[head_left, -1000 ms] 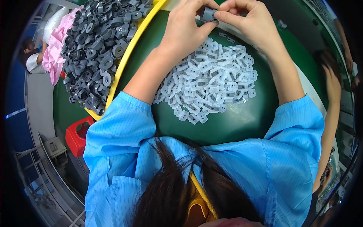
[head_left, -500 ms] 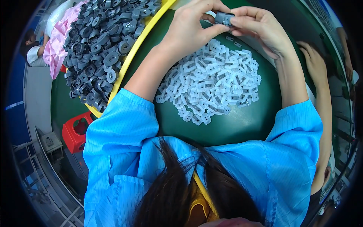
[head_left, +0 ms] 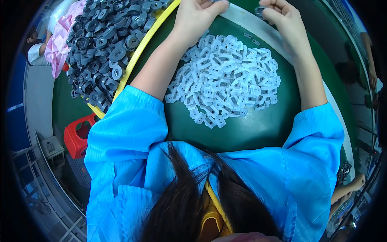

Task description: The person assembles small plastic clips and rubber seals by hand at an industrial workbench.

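Observation:
My right hand (head_left: 287, 25) is closed in a pinch on a small dark grey plastic part (head_left: 260, 12) with a rounded end, near the top edge. My left hand (head_left: 197, 18) is up at the top edge too, thumb and fingertips drawn together. A sliver of something greyish shows at its fingertips, but the picture's edge cuts it off. Below and between the hands lies a heap of small translucent white plastic pieces (head_left: 225, 80), each with a dark slot or insert.
A yellow-rimmed tray (head_left: 135, 58) at left is heaped with dark grey plastic parts (head_left: 96, 48). Two loose pieces (head_left: 252, 39) lie beyond the white heap on the green table (head_left: 242, 137). A red stool (head_left: 76, 135) stands at left. Another person's hand (head_left: 356, 183) is at lower right.
My hands, which met at one grey part, have come apart; the right moved right with a grey part, the left went up and left. Another person's arm has withdrawn from beside my right arm.

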Tool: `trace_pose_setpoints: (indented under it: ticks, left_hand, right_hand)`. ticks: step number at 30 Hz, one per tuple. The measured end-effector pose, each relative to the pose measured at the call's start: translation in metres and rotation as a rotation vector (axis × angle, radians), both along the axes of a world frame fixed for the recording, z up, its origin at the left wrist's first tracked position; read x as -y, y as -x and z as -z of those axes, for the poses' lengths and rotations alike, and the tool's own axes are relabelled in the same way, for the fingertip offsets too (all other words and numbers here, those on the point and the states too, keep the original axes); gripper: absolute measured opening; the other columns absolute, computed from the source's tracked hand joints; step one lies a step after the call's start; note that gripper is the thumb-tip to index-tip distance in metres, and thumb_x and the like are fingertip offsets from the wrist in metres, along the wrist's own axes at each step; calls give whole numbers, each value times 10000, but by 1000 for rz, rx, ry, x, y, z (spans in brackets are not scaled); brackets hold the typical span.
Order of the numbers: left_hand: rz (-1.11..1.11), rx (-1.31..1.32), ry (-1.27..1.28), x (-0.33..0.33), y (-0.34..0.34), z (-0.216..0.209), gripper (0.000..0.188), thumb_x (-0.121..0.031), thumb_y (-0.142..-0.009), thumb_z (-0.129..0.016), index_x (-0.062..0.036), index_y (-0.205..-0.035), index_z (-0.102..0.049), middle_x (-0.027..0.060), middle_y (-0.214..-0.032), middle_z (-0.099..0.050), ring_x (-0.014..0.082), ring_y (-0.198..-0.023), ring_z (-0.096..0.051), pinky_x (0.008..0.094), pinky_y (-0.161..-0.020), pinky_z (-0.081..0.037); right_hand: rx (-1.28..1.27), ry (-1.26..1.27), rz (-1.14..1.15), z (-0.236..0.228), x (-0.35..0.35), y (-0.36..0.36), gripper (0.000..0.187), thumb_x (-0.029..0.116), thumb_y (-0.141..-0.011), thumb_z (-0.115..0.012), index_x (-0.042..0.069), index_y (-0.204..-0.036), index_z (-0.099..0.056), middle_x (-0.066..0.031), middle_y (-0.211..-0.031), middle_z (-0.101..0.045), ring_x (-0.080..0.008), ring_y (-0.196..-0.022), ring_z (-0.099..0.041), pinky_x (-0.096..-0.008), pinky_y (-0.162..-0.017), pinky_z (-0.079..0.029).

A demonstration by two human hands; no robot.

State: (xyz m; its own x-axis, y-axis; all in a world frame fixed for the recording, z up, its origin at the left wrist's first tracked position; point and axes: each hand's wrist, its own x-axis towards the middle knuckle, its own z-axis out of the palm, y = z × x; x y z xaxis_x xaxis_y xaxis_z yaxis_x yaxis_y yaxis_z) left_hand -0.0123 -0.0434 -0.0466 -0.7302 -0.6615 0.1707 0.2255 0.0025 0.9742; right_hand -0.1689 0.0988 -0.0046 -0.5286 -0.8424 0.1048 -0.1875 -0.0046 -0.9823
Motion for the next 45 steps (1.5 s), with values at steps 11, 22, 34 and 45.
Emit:
trace_pose_setpoints:
  ticks: [11,22,34,45]
  left_hand:
    - [68,-28,-60,1,-8,-34,301,-34,-894,-630,20,-1186,-577,55,-982,-657,127,-862,-635,234,-767,-510]
    - [137,132,-15,-2,-9,-17,297,-7,-813,-704,7,-1089,-594,56,-968,-645,120,-902,-610,255,-787,-496]
    - [-24,191,472,-41,-13,-46,264,-20,-782,-735,33,-1016,-625,61,-844,-658,67,-711,-612,216,-622,-514]
    - [-257,207,802,-44,-12,-47,268,-127,-729,-770,-19,-881,-578,108,-693,-582,223,-591,-594,322,-561,-481]
  right_hand:
    - [-944,-116,215,-2,-18,19,208,166,-831,-671,31,-987,-650,-39,-826,-625,-63,-777,-575,-240,-752,-463]
    - [-702,-243,-166,-16,-16,-35,295,261,-801,-718,-28,-762,-677,-134,-644,-639,-227,-584,-641,-345,-573,-499]
    - [-574,-107,-99,-8,-16,-18,247,184,-838,-684,4,-1005,-709,-107,-802,-703,-147,-712,-649,-283,-680,-507]
    - [58,27,-41,-2,-4,-31,166,174,-884,-683,46,-988,-698,30,-869,-652,-32,-706,-485,-187,-634,-376]
